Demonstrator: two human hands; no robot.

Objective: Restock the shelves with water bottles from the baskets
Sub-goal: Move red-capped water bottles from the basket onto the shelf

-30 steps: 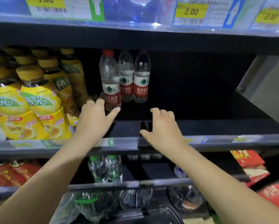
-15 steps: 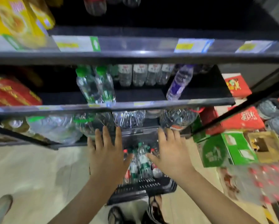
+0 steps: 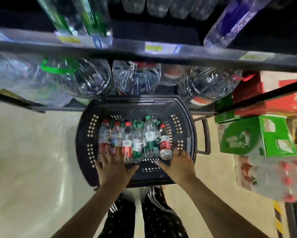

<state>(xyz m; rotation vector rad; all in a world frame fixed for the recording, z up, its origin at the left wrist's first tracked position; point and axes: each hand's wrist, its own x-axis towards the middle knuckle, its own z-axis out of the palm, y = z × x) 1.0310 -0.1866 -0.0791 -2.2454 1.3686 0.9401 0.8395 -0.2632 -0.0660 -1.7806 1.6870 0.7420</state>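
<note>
A view straight down at a dark plastic basket [image 3: 85, 140] on a pale shop floor, at the foot of a shelf unit [image 3: 144, 54]. Small water bottles [image 3: 135, 140] lie packed side by side across the basket's bottom, caps pointing to its far edge, bases to its near edge, so their long axes run away from the person. About eight can be counted, some red-labelled and some green; blur and overlap make the count uncertain.

Two bare hands reach down over the basket's near edge. The left hand [image 3: 116, 167] is spread flat, fingers splayed, over the bases of the bottles at the left end of the row; whether it touches them cannot be told. The right hand [image 3: 177, 164] is also open, its fingers just beside the base of the red-labelled bottle [image 3: 165, 143] at the row's right end. Neither hand has closed on anything.

Large clear jugs [image 3: 135, 76] fill the bottom shelf beyond the basket's far edge.
</note>
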